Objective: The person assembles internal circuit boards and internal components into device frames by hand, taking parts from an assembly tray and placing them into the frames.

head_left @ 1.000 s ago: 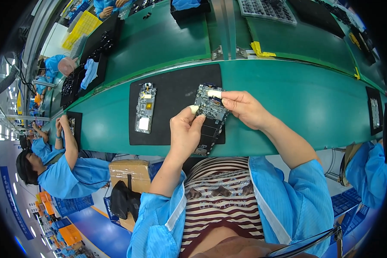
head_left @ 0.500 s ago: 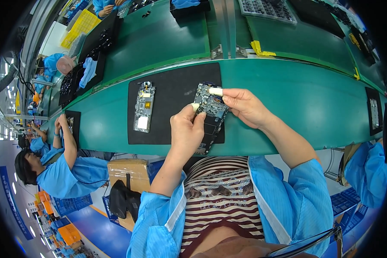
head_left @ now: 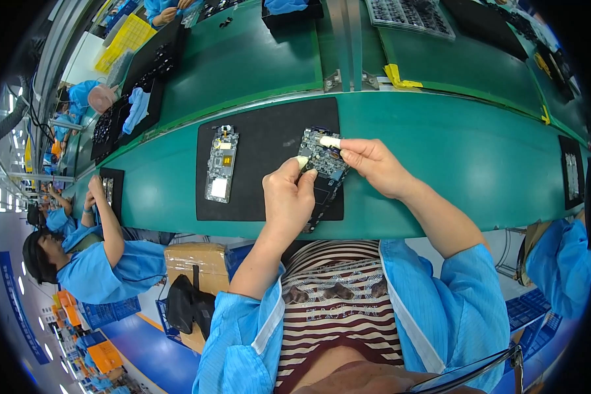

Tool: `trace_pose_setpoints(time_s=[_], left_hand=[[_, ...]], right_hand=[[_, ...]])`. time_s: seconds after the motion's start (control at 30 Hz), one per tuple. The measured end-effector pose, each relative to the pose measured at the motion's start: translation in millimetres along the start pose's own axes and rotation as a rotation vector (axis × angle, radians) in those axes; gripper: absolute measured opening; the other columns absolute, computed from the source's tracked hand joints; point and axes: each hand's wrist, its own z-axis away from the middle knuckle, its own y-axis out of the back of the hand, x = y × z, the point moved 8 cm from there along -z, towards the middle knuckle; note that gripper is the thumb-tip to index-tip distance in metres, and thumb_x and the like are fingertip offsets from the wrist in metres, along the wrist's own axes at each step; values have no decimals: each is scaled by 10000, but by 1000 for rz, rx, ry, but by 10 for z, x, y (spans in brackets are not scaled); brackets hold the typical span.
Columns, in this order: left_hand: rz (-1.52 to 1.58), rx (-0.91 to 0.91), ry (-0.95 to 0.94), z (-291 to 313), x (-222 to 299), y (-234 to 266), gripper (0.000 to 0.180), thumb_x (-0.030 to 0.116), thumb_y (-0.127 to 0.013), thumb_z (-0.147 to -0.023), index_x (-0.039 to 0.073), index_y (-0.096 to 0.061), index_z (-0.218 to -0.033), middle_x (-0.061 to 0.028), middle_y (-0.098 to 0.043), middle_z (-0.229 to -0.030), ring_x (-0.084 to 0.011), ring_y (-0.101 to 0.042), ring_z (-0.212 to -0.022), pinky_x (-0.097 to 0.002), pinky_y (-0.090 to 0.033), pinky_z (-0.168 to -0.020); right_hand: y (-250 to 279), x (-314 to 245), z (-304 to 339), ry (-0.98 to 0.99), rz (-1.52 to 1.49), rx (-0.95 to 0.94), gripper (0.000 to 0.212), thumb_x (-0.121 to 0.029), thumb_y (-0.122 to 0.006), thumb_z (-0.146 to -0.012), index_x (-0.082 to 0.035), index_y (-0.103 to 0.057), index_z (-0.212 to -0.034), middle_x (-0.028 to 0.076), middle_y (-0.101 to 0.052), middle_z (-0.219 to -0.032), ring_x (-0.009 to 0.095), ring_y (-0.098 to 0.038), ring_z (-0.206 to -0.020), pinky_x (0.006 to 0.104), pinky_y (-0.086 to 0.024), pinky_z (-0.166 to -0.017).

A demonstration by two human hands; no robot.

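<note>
A populated circuit board, long and dark with many small parts, is held tilted above the black mat. My left hand pinches its left edge between thumb and a finger wearing a pale finger cot. At the upper right of the board, my right hand has its white-cotted index fingertip on the components, the thumb tucked close below. Its other fingers are partly hidden at the board's edge. A second circuit board, with a white square and an orange patch, lies on the mat to the left.
Green workbench surrounds the mat. Behind it a metal post rises from a rail. Farther back stand a clear parts tray and a black box. A co-worker sits at the left; another blue sleeve shows at right.
My right index fingertip has shifted slightly down and is angled more onto the board. The left hand keeps its hold; the board hardly moves.
</note>
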Motion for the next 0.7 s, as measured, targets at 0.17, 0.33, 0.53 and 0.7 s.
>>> trace_pose_setpoints(time_s=[0.17,0.33,0.53,0.7], left_hand=[[1,-26,18,-11,-91,22,154,-41,-630,-768,-40,-510,-673,-133,-509,-525,-135,-454,-431,-306,-347,-431],[-41,-74,0,1,-162,30,159,-34,-638,-765,-45,-509,-672,-141,-507,-524,-137,-443,-426,-308,-344,-431],[238,-173,103,-71,-475,23,42,-16,-604,-830,-39,-601,-795,-55,-607,-591,-46,-457,-510,-277,-355,-457],[627,-156,332,-404,-833,245,157,-25,-512,-896,-42,-582,-1035,-121,-683,-864,-138,-656,-706,-251,-541,-620]], right_hand=[[-5,39,43,-18,171,-61,294,-115,-503,-971,24,-572,-1220,6,-641,-1007,52,-540,-908,229,-458,-835],[-23,160,39,-84,290,-97,301,-133,-515,-962,18,-575,-1215,27,-635,-1000,91,-544,-934,257,-451,-841],[-188,-123,51,278,565,-92,411,-184,-518,-953,19,-482,-1308,98,-480,-1262,188,-472,-1119,306,-414,-914],[167,-46,1,148,380,140,564,-175,-519,-931,-9,-304,-1426,91,-457,-1303,164,-469,-1101,278,-427,-868]])
